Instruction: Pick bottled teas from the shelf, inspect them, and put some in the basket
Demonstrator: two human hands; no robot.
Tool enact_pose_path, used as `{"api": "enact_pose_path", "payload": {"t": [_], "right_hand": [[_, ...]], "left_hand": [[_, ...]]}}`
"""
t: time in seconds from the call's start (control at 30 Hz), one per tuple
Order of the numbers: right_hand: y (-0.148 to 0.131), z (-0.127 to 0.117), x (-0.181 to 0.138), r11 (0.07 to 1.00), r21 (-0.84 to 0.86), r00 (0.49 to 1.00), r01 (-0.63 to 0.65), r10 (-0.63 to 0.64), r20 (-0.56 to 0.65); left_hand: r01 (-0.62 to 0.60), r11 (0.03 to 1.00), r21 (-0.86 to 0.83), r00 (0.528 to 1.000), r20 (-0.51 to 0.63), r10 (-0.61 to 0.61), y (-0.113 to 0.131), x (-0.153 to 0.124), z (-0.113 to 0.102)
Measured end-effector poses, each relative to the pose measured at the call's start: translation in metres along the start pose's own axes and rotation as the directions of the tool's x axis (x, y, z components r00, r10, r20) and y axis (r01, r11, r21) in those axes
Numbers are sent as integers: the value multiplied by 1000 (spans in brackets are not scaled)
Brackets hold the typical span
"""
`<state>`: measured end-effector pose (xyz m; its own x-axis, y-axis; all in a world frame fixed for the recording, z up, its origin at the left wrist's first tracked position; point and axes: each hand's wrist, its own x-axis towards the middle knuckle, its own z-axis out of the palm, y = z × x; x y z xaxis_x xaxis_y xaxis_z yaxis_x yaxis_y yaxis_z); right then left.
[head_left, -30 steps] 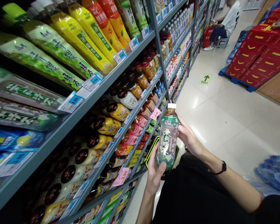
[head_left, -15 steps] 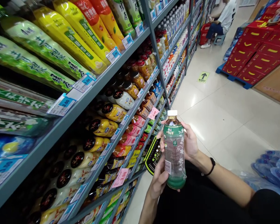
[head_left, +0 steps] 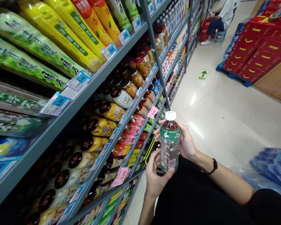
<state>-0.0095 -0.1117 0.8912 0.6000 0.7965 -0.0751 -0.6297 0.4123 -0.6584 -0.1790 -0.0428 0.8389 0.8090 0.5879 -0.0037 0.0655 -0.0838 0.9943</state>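
Note:
I hold a green-labelled tea bottle (head_left: 170, 143) with a white cap upright in front of me, over my lap. My left hand (head_left: 155, 176) grips its lower part from below, thumb across the base of the label. My right hand (head_left: 186, 142) wraps around the upper half from behind. Behind the bottle, a black device with a yellow-green edge (head_left: 151, 150) shows partly, close to my left hand's fingers. The label's barcode side faces me.
Grey shelves (head_left: 89, 90) full of bottled drinks run along my left. Shiny tiled floor (head_left: 224, 115) stretches ahead. Red boxes on a blue pallet (head_left: 255, 53) stand at the right. A seated person (head_left: 221, 18) is far down the aisle. Plastic-wrapped water packs (head_left: 271, 168) lie at my right.
The bottle has been turned about its axis in both hands, from the front label to the barcode side, and shifted slightly. My view has tilted a little downward.

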Motion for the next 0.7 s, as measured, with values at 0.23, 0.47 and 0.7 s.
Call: {"api": "enact_pose_path", "payload": {"t": [0.23,0.47,0.7], "right_hand": [[1,-8,-5,974,-194,991,120,-128,-28],[-3,-7,-5,986,-41,926,160,-136,353],[-4,-4,-5,994,-9,918,107,-96,385]], "left_hand": [[-154,935,319,971,-125,203,4,-1,-3],[104,994,13,971,214,-104,1,5,-3],[407,856,-320,886,368,-284,8,-1,2]]}}
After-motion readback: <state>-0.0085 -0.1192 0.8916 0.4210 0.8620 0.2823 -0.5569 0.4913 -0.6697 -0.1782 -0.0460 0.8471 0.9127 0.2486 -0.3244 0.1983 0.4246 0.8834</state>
